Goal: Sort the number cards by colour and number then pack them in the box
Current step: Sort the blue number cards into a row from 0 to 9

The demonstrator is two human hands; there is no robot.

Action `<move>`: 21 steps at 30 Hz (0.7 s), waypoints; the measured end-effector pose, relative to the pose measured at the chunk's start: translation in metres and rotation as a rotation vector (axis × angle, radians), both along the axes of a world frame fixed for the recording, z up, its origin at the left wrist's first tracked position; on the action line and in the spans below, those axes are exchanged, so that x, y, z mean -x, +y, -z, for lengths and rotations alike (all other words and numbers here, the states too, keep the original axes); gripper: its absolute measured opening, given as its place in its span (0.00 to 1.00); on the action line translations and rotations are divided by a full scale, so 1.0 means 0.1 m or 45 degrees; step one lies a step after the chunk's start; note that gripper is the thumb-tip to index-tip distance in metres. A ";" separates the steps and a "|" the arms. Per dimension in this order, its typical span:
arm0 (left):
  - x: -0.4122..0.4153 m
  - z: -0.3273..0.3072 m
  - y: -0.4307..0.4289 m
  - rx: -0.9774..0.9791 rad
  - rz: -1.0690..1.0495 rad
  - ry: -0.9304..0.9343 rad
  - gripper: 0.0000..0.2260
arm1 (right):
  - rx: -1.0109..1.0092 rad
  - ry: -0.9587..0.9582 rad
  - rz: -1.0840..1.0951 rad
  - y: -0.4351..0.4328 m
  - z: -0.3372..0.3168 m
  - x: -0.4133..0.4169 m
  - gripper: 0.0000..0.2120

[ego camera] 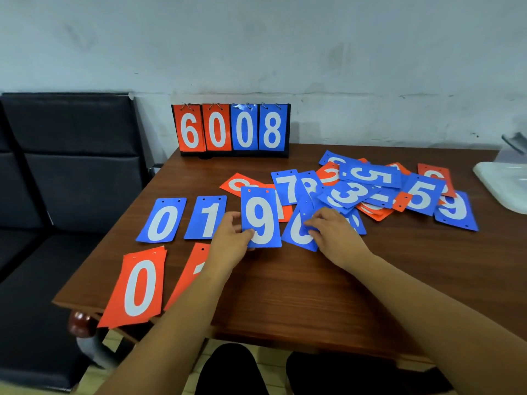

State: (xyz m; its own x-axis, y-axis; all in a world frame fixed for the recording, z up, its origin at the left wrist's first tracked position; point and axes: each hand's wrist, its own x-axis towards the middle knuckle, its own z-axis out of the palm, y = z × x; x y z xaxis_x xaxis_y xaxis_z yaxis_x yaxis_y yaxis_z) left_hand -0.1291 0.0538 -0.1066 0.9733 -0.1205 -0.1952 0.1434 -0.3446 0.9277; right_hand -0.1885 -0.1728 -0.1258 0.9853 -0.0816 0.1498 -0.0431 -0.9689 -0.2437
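Observation:
My left hand (229, 238) pinches the lower left edge of a blue 9 card (261, 218), held upright above the table. Beside it, my right hand (332, 233) rests with fingers on a blue card (299, 233) at the near edge of the loose pile (373, 189) of blue and red cards. A blue 0 card (162, 220) and a blue 1 card (206, 217) lie side by side on the left. Nearer me lie a red 0 card (139, 286) and another red card (188, 277), partly hidden by my left forearm.
A flip scoreboard (231, 129) showing 6 0 0 8 stands at the back of the wooden table (299, 295). A white plastic container (504, 183) sits at the right edge. A dark padded chair (62, 166) stands to the left. My knees show below the table's front edge.

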 end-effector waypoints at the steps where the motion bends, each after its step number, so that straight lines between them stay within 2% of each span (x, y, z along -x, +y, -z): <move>1: 0.01 0.00 -0.01 -0.019 0.002 0.001 0.19 | -0.019 0.006 0.025 -0.01 0.01 0.02 0.20; 3: 0.01 0.00 -0.04 -0.061 0.003 -0.003 0.19 | -0.084 0.110 0.095 -0.04 0.00 0.05 0.27; 5: 0.02 0.01 -0.08 -0.093 0.009 -0.003 0.18 | -0.103 0.182 0.120 -0.06 0.00 0.04 0.28; 8: 0.02 0.03 -0.17 -0.106 0.020 0.001 0.17 | -0.080 0.103 0.068 -0.07 0.01 0.02 0.19; 11: 0.00 0.05 -0.23 -0.122 0.008 0.013 0.16 | 0.097 0.020 -0.088 -0.03 0.07 0.00 0.13; 14: -0.02 0.05 -0.26 -0.102 -0.023 0.027 0.17 | 0.103 -0.209 0.026 -0.04 0.09 -0.05 0.11; 18: 0.01 0.03 -0.27 0.069 -0.021 -0.040 0.26 | -0.022 -0.753 0.277 -0.02 -0.10 -0.05 0.06; 19: 0.03 0.01 -0.27 0.108 -0.013 -0.061 0.25 | -0.033 -0.844 0.275 0.00 -0.16 -0.02 0.06; 21: 0.07 -0.04 -0.28 0.215 0.007 -0.007 0.17 | -0.064 -0.938 0.185 0.10 -0.26 0.07 0.06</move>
State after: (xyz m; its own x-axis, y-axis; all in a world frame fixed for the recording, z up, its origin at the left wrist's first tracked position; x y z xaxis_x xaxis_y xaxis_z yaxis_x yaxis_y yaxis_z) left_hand -0.1366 0.0257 -0.1023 0.9736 -0.1562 -0.1666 0.1371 -0.1840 0.9733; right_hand -0.1958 -0.1632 -0.0997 0.6104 -0.2270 0.7589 0.0218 -0.9529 -0.3025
